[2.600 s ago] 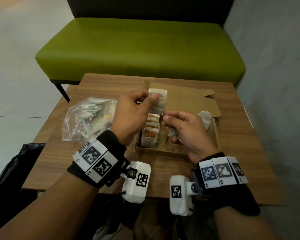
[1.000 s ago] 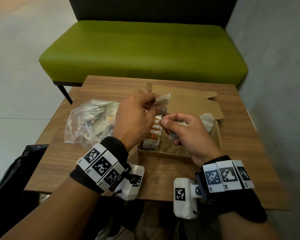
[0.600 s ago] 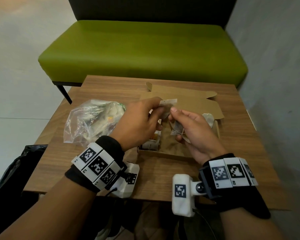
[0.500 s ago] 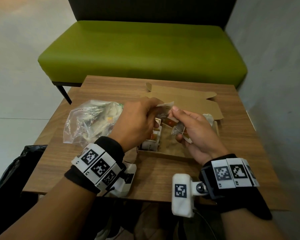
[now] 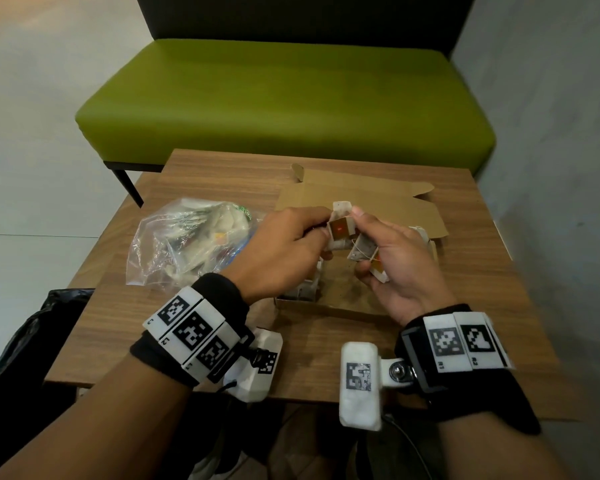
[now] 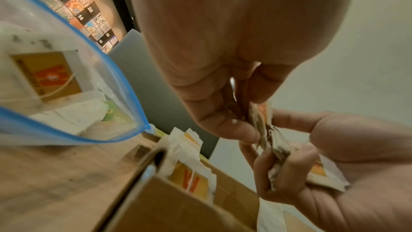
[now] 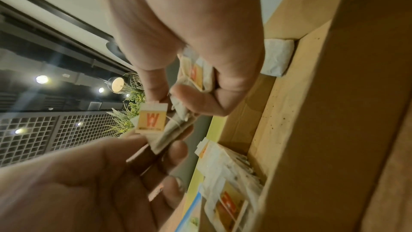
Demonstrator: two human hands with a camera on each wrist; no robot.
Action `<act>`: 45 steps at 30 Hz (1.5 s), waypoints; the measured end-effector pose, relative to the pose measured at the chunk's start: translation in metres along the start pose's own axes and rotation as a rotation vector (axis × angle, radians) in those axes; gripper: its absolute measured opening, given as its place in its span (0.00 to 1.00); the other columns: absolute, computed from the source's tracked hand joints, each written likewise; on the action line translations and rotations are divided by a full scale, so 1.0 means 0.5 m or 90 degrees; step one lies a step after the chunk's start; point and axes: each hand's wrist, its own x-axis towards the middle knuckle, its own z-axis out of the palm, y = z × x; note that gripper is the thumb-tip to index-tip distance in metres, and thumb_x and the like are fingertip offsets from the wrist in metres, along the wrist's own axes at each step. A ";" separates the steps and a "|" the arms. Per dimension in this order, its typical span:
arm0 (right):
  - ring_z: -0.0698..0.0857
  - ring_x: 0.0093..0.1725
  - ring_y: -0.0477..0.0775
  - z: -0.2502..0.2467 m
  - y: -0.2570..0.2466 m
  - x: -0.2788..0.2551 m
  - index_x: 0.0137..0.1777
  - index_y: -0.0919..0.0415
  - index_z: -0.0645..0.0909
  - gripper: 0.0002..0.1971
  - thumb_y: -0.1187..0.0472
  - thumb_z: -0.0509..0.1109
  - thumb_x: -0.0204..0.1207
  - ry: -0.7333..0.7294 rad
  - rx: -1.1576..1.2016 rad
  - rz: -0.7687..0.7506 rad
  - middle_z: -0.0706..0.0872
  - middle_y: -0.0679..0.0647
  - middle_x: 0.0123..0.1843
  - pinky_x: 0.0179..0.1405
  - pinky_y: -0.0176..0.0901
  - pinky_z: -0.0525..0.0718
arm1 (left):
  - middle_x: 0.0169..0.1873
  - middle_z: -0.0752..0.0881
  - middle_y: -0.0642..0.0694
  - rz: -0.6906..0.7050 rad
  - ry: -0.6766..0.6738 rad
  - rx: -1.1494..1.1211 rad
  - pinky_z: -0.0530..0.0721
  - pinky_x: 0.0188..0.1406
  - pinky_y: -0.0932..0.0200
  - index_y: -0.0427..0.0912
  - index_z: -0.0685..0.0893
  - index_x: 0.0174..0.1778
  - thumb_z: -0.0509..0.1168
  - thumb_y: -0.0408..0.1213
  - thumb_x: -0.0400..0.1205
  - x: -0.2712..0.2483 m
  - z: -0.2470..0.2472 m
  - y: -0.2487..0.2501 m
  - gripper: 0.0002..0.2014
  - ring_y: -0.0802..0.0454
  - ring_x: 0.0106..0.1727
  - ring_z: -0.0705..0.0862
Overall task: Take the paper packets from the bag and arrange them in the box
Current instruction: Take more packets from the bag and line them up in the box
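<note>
Both hands hover over the open cardboard box (image 5: pixel 329 305). My left hand (image 5: pixel 321 233) and right hand (image 5: pixel 355 220) pinch one white paper packet (image 5: pixel 340 229) with an orange label between them. In the right wrist view the right hand (image 7: pixel 166 97) holds that packet (image 7: pixel 152 121) by its top, with the left hand (image 7: pixel 93 174) under it. More packets (image 5: pixel 369 258) sit curled in the right palm. The left wrist view has the left hand (image 6: pixel 240 121) pinching crumpled packet paper (image 6: pixel 267 133). Several packets (image 7: pixel 227 193) stand in a row inside the box. The clear plastic bag (image 5: pixel 187 244) lies left of it.
The box lid (image 5: pixel 361 199) lies open toward the far side of the wooden table (image 5: pixel 326 355). One loose packet (image 7: pixel 277 55) sits in the box's far corner. A green bench (image 5: pixel 284 98) stands beyond the table, a grey wall at the right, a black bag (image 5: pixel 25 341) at the floor left.
My left hand lowered its packet from upright above the box and brought it to the right hand. Both hands now hold it together, orange label up.
</note>
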 end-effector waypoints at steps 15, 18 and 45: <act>0.86 0.44 0.46 -0.007 0.014 0.003 0.47 0.51 0.89 0.03 0.59 0.75 0.80 -0.004 -0.142 -0.090 0.92 0.49 0.43 0.28 0.32 0.77 | 0.32 0.89 0.50 0.000 0.042 0.018 0.89 0.33 0.48 0.43 0.89 0.49 0.70 0.46 0.83 0.004 0.002 -0.020 0.10 0.58 0.32 0.88; 0.85 0.46 0.50 -0.006 0.016 0.003 0.48 0.50 0.88 0.03 0.58 0.73 0.81 0.004 -0.171 -0.133 0.91 0.54 0.48 0.27 0.32 0.77 | 0.39 0.92 0.48 0.000 0.000 -0.018 0.90 0.38 0.42 0.46 0.89 0.51 0.73 0.43 0.81 0.001 0.000 -0.013 0.07 0.52 0.36 0.90; 0.85 0.48 0.47 -0.015 0.044 0.014 0.47 0.48 0.86 0.08 0.54 0.82 0.72 -0.102 -0.490 -0.086 0.88 0.46 0.51 0.37 0.40 0.78 | 0.35 0.86 0.55 -0.025 -0.045 0.195 0.75 0.33 0.66 0.51 0.87 0.43 0.76 0.42 0.77 -0.028 -0.054 -0.036 0.04 0.61 0.35 0.81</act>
